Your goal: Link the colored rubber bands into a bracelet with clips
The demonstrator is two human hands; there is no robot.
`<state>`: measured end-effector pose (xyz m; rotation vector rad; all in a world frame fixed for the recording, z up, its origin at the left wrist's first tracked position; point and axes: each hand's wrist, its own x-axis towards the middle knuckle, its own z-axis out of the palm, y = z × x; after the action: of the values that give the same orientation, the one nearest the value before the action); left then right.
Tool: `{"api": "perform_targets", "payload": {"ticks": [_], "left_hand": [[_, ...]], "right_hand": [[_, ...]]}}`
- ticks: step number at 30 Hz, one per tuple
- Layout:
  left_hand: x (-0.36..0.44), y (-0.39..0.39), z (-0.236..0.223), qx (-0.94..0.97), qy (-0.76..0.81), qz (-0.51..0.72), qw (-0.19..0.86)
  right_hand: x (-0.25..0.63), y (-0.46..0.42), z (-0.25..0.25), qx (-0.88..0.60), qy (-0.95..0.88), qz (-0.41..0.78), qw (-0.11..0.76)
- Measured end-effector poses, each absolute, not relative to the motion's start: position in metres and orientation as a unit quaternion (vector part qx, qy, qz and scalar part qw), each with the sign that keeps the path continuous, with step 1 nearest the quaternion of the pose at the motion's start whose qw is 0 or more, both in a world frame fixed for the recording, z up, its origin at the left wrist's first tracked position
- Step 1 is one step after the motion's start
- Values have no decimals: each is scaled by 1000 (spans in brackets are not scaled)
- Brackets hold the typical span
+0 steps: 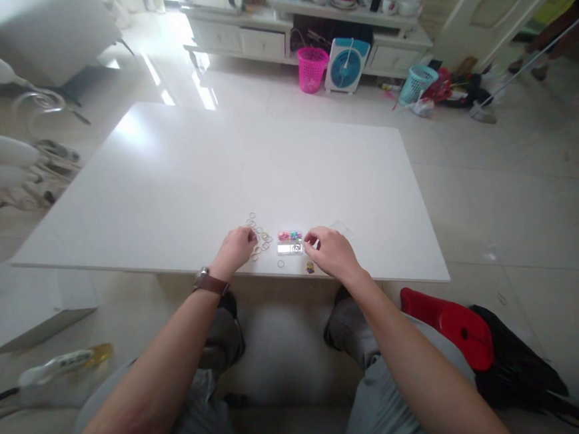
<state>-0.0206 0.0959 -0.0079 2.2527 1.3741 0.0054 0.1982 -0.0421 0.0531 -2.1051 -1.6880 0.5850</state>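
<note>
My left hand is at the left edge of a loose cluster of thin rings on the white table. Its fingers are pinched together; whatever they hold is too small to make out. Close to the right side of a small compartment box is my right hand, thumb and fingers curled together, their contents hidden. Pink and multicoloured small pieces fill the box's far compartments, and several rings lie in its near right one. One separate ring and a small yellow-and-blue figure lie near the table's front edge.
A thin clear sheet or lid lies beyond my right hand. Below the table's right front corner is a red stool. Across the floor stand a pink basket, a blue fan and a low cabinet.
</note>
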Motion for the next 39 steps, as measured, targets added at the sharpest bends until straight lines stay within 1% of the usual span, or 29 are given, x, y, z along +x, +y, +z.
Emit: {"api": "perform_targets", "payload": {"ticks": [7,13,17,26,33,39], "left_hand": [[-31,100,9,817,508,18,271],[-17,75,-6,831,457,-9,317],[-11,67,-13,833,453,-10,317],[-35,83,-8,817,511,-6,266],[-27,77,-20,840,472,-11,265],[-25,82,-22,844,463,-20,270]], "right_hand": [[196,-42,47,-750,-610,209,147],[186,-37,39,-736,-630,229,95],[179,-36,36,-730,-639,233,73],[182,-43,37,-725,-646,226,74],[183,-43,42,-722,-652,223,62],[184,-42,44,-720,-651,232,59]]}}
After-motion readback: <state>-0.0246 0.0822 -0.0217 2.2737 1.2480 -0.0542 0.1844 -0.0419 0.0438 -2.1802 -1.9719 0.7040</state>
